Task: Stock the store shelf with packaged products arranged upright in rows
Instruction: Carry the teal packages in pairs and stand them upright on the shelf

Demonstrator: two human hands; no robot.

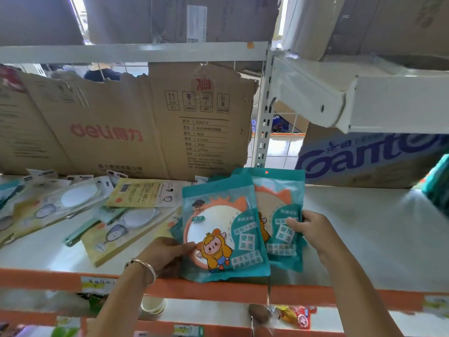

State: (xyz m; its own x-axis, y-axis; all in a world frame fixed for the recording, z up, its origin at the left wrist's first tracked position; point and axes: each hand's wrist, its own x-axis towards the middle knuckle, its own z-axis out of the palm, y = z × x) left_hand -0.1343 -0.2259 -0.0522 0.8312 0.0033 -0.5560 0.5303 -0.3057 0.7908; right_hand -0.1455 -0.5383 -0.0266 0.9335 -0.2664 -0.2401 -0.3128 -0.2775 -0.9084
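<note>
Two teal mirror packets stand near the front of the white shelf (364, 227), one overlapping the other. The front packet (223, 229) shows a cartoon figure in yellow and a round white mirror. My left hand (167, 251), with a silver bangle on the wrist, grips its lower left edge, thumb on the front. The rear packet (284, 215) leans behind it to the right. My right hand (308, 227) grips that packet's right edge, thumb on the front. Both packets stand nearly upright, tilted a little backwards.
Several yellow mirror packets (116, 229) lie flat and scattered on the shelf's left half. A torn brown carton (126, 127) stands behind them. A blue-printed carton (364, 161) sits at the back right. A white upright post (263, 132) divides the bays. An orange rail (206, 291) edges the shelf front.
</note>
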